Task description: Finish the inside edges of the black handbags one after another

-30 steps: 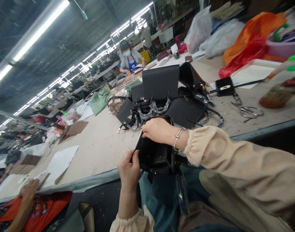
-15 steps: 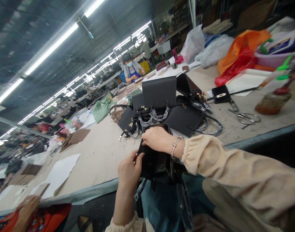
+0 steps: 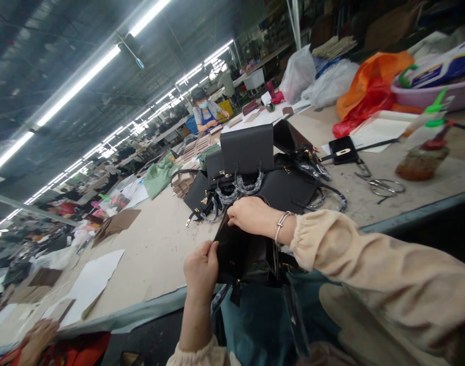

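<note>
A black handbag [image 3: 240, 259] is tilted at the table's front edge, above my lap, its dark interior facing me. My left hand [image 3: 201, 267] grips the bag's left edge, thumb on top and fingers curled behind. At the bag's upper rim, my right hand [image 3: 251, 216] is closed with its fingers pinched on the edge; the fingertips are partly hidden. A plastic-wrapped strap [image 3: 294, 315] hangs below the bag. Just beyond my hands lies a pile of black handbags [image 3: 246, 147] with plastic-wrapped handles.
Scissors [image 3: 381, 185], a brown-stained bottle [image 3: 422, 161] and a black piece with a gold clasp [image 3: 343, 150] lie to the right. White paper [image 3: 93, 284] and brown sheets [image 3: 116, 226] lie left. A co-worker's hand [image 3: 39, 335] is at lower left; another person [image 3: 206, 114] sits beyond.
The bag's opening looks wider, with more of the interior showing. My left hand has shifted slightly left and my right hand slightly right along the rim. The view has moved a little.
</note>
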### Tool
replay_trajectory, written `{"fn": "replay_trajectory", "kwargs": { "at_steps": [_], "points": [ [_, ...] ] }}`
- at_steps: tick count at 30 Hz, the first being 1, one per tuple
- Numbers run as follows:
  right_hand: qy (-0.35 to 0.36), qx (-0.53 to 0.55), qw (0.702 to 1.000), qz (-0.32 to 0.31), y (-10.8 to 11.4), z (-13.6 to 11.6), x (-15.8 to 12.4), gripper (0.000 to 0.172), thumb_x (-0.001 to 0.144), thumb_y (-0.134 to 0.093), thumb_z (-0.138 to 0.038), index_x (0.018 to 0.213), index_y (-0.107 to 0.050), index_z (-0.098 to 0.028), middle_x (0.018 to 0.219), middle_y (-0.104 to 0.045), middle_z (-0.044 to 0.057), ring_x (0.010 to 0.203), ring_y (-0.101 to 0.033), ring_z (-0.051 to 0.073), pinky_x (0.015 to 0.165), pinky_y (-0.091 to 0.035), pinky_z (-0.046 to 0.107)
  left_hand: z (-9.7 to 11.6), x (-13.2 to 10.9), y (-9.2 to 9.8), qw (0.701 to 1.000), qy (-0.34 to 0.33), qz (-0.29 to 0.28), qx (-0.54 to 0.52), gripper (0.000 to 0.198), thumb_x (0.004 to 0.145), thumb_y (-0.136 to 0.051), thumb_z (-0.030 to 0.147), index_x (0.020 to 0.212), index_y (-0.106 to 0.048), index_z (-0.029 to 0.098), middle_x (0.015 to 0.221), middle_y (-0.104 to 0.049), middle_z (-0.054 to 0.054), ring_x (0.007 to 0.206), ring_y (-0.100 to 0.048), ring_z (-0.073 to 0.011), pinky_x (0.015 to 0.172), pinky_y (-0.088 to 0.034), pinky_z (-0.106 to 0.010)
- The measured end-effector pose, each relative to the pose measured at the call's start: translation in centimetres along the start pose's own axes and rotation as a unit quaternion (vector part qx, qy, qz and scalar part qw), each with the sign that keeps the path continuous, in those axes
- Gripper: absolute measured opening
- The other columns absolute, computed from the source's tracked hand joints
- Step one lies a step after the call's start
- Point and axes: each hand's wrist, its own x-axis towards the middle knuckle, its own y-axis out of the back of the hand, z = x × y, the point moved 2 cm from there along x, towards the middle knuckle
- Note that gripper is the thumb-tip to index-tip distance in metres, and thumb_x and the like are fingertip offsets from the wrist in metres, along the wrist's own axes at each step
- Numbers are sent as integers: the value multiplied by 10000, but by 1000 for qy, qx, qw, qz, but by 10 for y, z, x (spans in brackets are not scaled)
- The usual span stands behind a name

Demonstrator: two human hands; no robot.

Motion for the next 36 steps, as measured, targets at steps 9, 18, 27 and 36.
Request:
{"fn": "replay_trajectory", "kwargs": {
  "at_steps": [9,18,27,36],
  "points": [
    [-11,0,1000,0,1,-1,2,238,828,-551,-363,837,-720,-195,824,-702,85,824,-648,213,680,-458,256,-2,0,-1,1000,-1,-19,-19,326,864,-445,377,689,-656,202,540,-545,17,553,-496,-121,531,-294,-214],
    [-16,1,1000,-7,-2,-1,5,261,843,-531,-378,837,-719,-195,830,-699,89,833,-647,209,690,-455,255,1,-1,-1,1000,-4,-23,-19,326,871,-431,359,696,-653,197,567,-562,14,571,-510,-120,549,-308,-214],
    [-12,8,1000,2,-2,0,5,251,836,-537,-374,816,-718,-200,820,-702,83,821,-647,209,677,-455,256,3,-1,0,999,-13,-24,-20,330,872,-429,360,686,-647,197,560,-563,13,567,-513,-123,541,-303,-216],
    [-23,6,1000,-5,-4,0,7,272,837,-542,-385,834,-720,-179,826,-700,102,848,-645,213,710,-459,252,5,-2,-1,999,-25,-26,-23,340,871,-420,363,663,-631,197,538,-534,17,551,-492,-123,528,-295,-214]
  ]
}}
